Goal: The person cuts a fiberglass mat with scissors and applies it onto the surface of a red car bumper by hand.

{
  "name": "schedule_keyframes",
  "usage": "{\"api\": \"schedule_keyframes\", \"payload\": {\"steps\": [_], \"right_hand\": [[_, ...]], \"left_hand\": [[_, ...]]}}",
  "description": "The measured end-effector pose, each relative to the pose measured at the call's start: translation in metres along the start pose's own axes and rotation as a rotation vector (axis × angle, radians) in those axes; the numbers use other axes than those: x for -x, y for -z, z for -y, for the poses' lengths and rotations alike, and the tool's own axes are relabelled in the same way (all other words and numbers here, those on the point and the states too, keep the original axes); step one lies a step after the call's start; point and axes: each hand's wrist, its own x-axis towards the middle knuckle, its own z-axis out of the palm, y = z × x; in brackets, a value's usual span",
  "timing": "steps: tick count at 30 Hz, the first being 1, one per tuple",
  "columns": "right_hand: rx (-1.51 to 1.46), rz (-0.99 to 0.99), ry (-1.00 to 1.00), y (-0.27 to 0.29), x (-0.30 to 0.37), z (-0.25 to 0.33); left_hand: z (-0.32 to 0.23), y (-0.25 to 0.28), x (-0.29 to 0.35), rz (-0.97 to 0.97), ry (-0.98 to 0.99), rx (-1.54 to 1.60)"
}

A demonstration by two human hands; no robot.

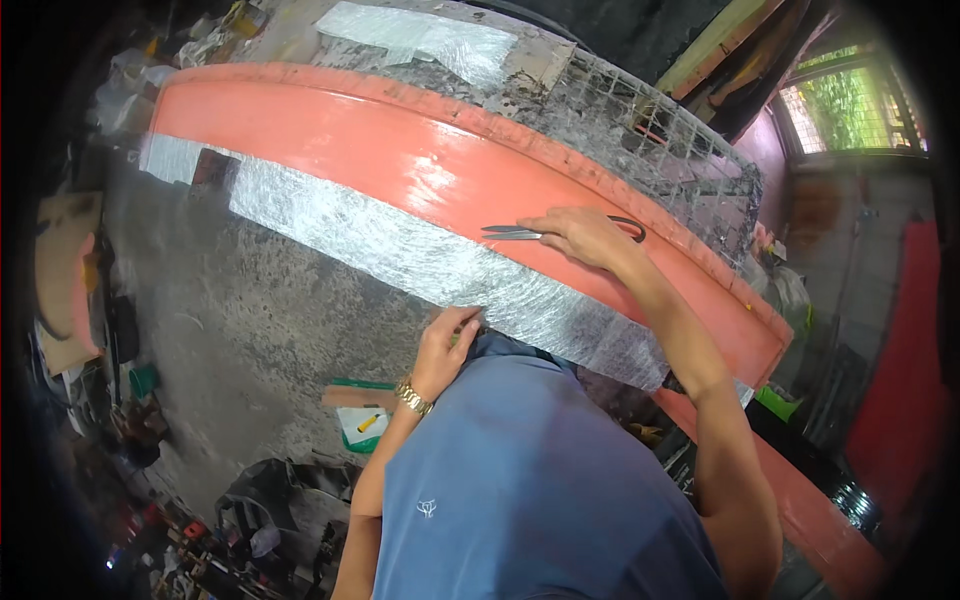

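Note:
A long, curved, glossy orange panel (400, 130) stretches across the view in front of me. Along its near side lies a strip of whitish fiberglass mat (350, 235), hanging partly over the edge. My right hand (585, 238) is on the panel, closed over the middle of a pair of scissors (512, 232). Their slightly parted blades point left, and the dark handle loop shows beyond the hand on the right. My left hand (445, 345), with a gold-coloured watch on the wrist, has its fingertips and thumb at the mat's near edge, seemingly pinching it.
Behind the panel stands a wire-mesh frame (640, 110) with another piece of mat (420, 40) on top. On the floor at the left is a green-edged tray (365, 425) with a yellow-handled tool. Clutter lines the lower left. Another orange piece (820, 530) lies at lower right.

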Motion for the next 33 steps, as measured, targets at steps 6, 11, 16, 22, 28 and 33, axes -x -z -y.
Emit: {"api": "schedule_keyframes", "payload": {"steps": [6, 11, 16, 22, 28, 33], "right_hand": [[-0.004, 0.050, -0.077, -0.008, 0.015, 0.001], [-0.032, 0.044, -0.122, -0.008, 0.019, 0.009], [-0.172, -0.037, -0.172, -0.005, 0.035, -0.001], [-0.187, -0.062, -0.229, 0.000, 0.043, -0.004], [-0.121, -0.046, -0.333, 0.000, 0.046, 0.002], [0.158, -0.302, -0.057, -0.031, 0.030, 0.016]], "left_hand": [[-0.003, -0.003, -0.047, -0.197, -0.342, -0.596], [0.003, -0.011, -0.078, -0.210, -0.384, -0.825], [0.016, -0.012, -0.078, -0.173, -0.473, -0.942], [0.017, -0.004, -0.076, -0.100, -0.532, -0.959], [0.018, 0.003, -0.077, -0.058, -0.558, -1.001], [0.018, 0.005, -0.076, -0.061, -0.586, -1.004]]}}
